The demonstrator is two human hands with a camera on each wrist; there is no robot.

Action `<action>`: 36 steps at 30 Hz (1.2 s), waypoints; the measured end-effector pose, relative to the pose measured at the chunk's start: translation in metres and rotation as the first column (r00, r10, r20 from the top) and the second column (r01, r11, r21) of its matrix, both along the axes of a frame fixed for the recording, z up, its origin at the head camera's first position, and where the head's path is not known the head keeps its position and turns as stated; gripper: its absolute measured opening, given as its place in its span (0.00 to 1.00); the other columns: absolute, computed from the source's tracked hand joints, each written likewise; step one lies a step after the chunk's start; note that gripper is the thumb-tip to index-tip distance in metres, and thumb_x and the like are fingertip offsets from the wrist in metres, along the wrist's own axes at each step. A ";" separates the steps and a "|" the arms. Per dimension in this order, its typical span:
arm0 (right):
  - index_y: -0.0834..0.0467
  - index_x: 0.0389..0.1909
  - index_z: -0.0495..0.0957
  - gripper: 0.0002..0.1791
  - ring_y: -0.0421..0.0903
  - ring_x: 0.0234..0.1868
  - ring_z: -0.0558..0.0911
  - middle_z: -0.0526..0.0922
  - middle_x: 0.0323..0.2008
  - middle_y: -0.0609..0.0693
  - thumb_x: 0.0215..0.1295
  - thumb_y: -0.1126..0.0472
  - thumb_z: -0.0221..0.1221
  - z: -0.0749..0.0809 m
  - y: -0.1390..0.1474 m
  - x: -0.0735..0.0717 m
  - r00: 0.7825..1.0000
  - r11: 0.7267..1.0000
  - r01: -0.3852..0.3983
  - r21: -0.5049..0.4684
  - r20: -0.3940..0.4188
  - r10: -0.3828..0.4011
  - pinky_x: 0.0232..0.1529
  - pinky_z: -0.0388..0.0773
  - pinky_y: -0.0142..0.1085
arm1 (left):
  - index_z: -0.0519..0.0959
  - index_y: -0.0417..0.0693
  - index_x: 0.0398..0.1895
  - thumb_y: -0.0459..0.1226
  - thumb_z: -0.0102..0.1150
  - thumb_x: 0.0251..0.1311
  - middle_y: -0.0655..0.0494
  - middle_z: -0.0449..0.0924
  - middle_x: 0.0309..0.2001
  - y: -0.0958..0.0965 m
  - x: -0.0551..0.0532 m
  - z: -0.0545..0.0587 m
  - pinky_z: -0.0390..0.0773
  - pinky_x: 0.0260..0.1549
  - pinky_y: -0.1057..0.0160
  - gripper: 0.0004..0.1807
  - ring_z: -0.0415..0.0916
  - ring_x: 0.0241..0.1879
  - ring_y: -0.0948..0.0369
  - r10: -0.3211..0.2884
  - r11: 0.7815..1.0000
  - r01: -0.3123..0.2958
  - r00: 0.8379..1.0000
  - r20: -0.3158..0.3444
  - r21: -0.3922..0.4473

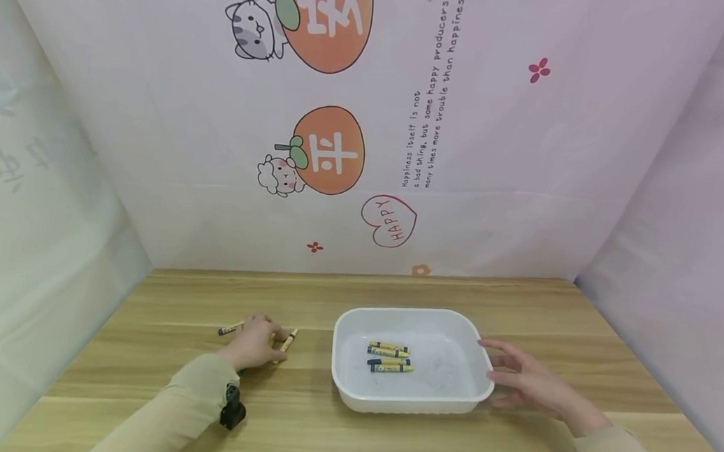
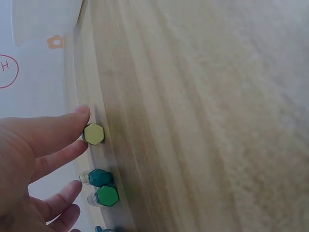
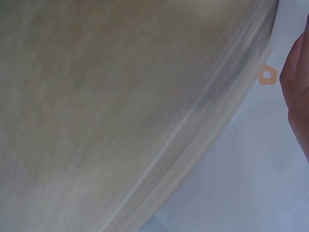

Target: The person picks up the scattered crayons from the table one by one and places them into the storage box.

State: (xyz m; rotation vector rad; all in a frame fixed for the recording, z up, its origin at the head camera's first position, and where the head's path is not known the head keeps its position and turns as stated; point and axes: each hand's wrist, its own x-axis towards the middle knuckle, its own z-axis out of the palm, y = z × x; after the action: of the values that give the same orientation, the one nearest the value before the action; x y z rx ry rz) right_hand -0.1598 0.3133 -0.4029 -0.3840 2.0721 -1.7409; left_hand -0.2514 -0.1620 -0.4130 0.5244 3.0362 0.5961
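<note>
My left hand (image 1: 253,343) is low over the table at the left, thumb and index finger pinching a yellow crayon (image 1: 289,341). In the left wrist view that crayon's pale yellow end (image 2: 94,134) shows between the two fingertips. Just below it lie a teal crayon (image 2: 100,178) and a green crayon (image 2: 107,195), close to the other fingers. A dark-ended crayon (image 1: 230,329) pokes out left of the hand. On the right, my right hand (image 1: 534,385) touches the right rim of a white plastic basin (image 1: 409,399) with extended fingers. Several crayons (image 1: 391,353) lie inside the basin.
A wooden table (image 1: 284,431) carries everything. White printed cloth (image 1: 482,213) rises behind its far edge, with plain pale cloth walls at left and right. Black wrist cameras (image 1: 232,407) sit on both sleeves.
</note>
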 end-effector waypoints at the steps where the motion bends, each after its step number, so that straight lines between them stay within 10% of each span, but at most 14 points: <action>1: 0.52 0.68 0.54 0.30 0.50 0.45 0.81 0.58 0.57 0.76 0.67 0.62 0.51 0.000 0.000 0.000 1.000 1.000 0.001 0.001 -0.001 -0.001 0.42 0.81 0.48 | 0.82 0.49 0.34 0.42 0.73 0.40 0.41 0.74 0.47 0.000 0.000 -0.001 0.62 0.48 0.38 0.15 0.64 0.52 0.42 -0.001 1.000 0.001 1.000 -0.002 0.001; 28: 0.66 0.68 0.42 0.37 0.51 0.45 0.81 0.58 0.58 0.78 0.67 0.61 0.52 0.002 -0.003 0.001 1.000 0.998 0.024 0.064 -0.013 -0.023 0.41 0.81 0.48 | 0.81 0.55 0.24 0.34 0.68 0.47 0.47 0.75 0.48 0.002 0.005 -0.002 0.58 0.52 0.37 0.05 0.64 0.55 0.43 -0.047 0.999 0.047 0.999 -0.009 0.005; 36: 0.67 0.67 0.42 0.37 0.52 0.45 0.81 0.58 0.57 0.78 0.67 0.61 0.52 0.002 -0.003 0.000 1.000 0.998 0.016 0.058 -0.024 -0.015 0.41 0.81 0.49 | 0.80 0.49 0.29 0.31 0.63 0.52 0.56 0.79 0.32 -0.003 -0.002 0.006 0.73 0.37 0.57 0.04 0.72 0.34 0.61 -0.052 0.996 0.049 0.997 0.050 0.070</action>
State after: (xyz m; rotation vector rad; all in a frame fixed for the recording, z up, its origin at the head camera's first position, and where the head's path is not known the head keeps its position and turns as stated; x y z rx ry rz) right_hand -0.1594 0.3107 -0.4007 -0.3739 2.1422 -1.6886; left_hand -0.2533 -0.1649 -0.4067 0.5762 2.9536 0.7025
